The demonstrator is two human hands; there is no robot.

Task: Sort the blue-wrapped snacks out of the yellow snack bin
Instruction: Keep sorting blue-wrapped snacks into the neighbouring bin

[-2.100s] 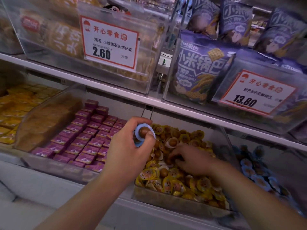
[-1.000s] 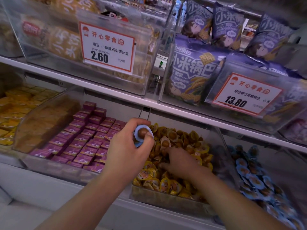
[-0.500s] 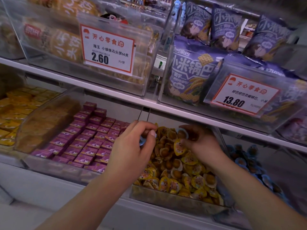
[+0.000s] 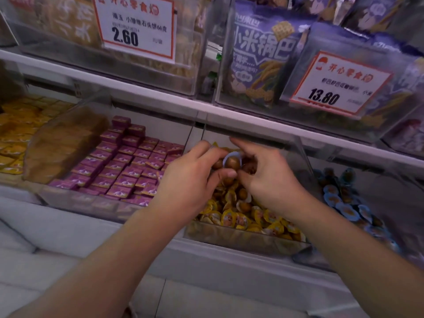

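Two hands meet over the yellow snack bin [image 4: 241,237]; left hand [image 4: 190,180] pinches a blue-wrapped snack [image 4: 231,161], apparently collecting strays; right hand [image 4: 268,173] curls beside it, grasp unclear.

Lower shelf [image 4: 68,228]: white, carries clear bins side by side.
Yellow snack bin [image 4: 241,239]: holds yellow-wrapped snacks.
Bin to its left [image 4: 91,204]: rows of purple packets [image 4: 128,166].
Bin to its right [image 4: 344,203]: blue-wrapped snacks.
Upper shelf [image 4: 160,97]: clear bins with price cards reading 2.60 [image 4: 135,26] and 13.80 [image 4: 339,83].
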